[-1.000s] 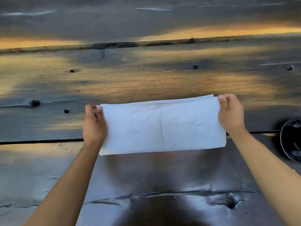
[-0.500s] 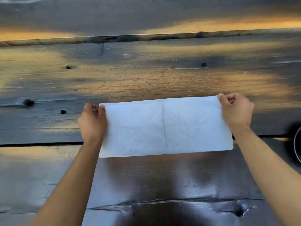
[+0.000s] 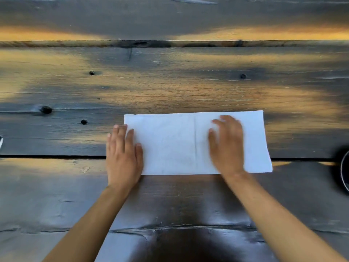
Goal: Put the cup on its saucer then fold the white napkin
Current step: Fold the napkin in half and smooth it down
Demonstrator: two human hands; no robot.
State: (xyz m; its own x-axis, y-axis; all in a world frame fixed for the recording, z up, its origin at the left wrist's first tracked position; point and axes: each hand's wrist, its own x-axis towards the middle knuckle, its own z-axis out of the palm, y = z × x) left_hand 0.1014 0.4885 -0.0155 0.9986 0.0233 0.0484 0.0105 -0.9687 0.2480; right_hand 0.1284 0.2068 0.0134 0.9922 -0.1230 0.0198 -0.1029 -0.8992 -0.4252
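The white napkin (image 3: 173, 144) lies flat on the dark wooden table (image 3: 170, 82) as a long rectangle folded in half, with a vertical crease down its middle. My left hand (image 3: 123, 157) rests palm down over the napkin's left edge, fingers spread. Palm down on the right half lies my right hand (image 3: 226, 146), blurred by motion, fingers apart. Neither hand grips anything. At the right border only a dark round rim of the saucer (image 3: 344, 173) shows; the cup is out of sight.
The table is made of wide dark planks with knots and a gap (image 3: 52, 156) running left to right under the napkin. A small pale object (image 3: 1, 141) peeks in at the left edge.
Both hands have let go of the napkin's top corners and now lie flat on it. The right hand has moved inward over the right half.
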